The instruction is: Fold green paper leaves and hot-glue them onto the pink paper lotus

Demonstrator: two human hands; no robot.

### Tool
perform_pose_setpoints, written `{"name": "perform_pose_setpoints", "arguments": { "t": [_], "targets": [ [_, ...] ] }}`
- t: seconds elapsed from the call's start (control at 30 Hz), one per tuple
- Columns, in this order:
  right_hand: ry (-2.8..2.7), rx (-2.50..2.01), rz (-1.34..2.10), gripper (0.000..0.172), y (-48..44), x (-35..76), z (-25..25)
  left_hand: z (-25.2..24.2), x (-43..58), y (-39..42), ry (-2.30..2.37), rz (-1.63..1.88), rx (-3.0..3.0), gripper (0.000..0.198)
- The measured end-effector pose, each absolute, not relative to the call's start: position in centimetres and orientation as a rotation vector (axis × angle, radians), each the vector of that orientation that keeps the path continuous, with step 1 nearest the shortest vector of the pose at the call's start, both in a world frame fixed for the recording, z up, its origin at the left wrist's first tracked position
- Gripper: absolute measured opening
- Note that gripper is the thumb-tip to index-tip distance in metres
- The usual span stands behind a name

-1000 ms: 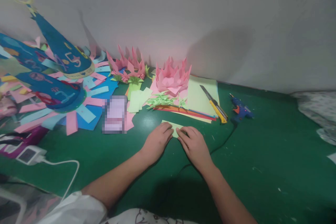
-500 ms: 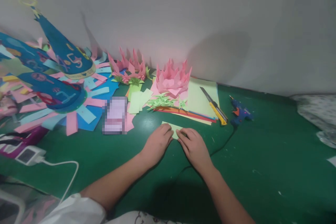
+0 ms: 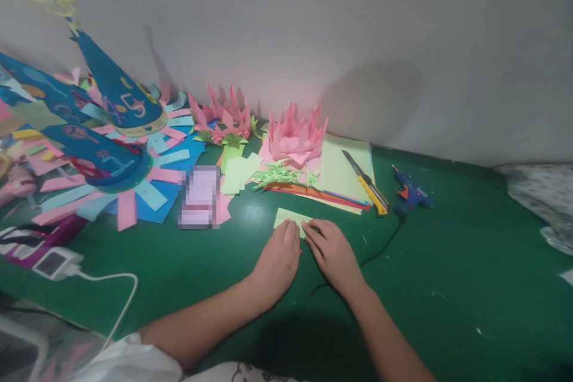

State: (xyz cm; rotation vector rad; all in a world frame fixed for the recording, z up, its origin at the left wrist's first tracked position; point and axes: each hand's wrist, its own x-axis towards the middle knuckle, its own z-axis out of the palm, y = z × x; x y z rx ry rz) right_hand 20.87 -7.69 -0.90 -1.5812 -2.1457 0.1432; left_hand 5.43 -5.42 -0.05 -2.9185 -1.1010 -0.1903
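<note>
A small light-green paper piece lies flat on the green table. My left hand rests on its near left edge, fingers together and pressed down on it. My right hand lies beside it, fingertips pressing the paper's right part. The two hands almost touch over the paper, and much of the sheet is hidden under the fingers.
Behind the hands lie pink paper lotus flowers, green paper cuttings, a stack of coloured sheets, a yellow utility knife and a blue glue gun with its cord. Blue cone hats and a charger sit left.
My left hand has slid slightly right and nearer along the green paper; the right hand stays nearly in place. The view has shifted a little.
</note>
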Motion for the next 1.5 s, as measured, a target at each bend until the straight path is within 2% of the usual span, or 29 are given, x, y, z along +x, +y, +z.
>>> {"name": "perform_pose_setpoints", "arguments": {
  "t": [0.23,0.4,0.6,0.8,0.93,1.27,1.5],
  "targets": [
    [-2.153,-1.674,0.179,0.028,-7.4,20.3,-0.4,0.8,4.8,-3.3,-1.054,-0.204,-3.106,0.028],
    [-2.281,-1.774,0.103,0.038,-6.4,19.5,0.1,0.4,4.5,-2.9,-1.097,-0.305,-3.144,0.031],
    [-2.442,-1.759,0.055,0.049,-4.6,19.5,0.8,0.5,5.0,-3.6,-0.996,-0.141,-3.097,0.029],
    [-2.55,-1.724,0.087,0.048,-3.4,19.2,1.6,0.2,5.2,-4.3,-0.948,-0.078,-3.056,0.042],
    [-2.55,-1.722,0.112,0.048,-3.2,19.2,1.6,0.1,5.4,-4.3,-0.983,-0.073,-3.045,0.038],
    [-2.477,-1.789,-0.091,0.053,-6.7,25.2,0.8,-0.2,5.1,-3.9,-1.191,-0.358,-3.146,0.019],
    [-2.155,-1.814,0.061,0.043,-6.7,25.0,0.8,-0.6,3.9,-0.7,-1.162,-0.747,-3.258,0.026]
  ]
}}
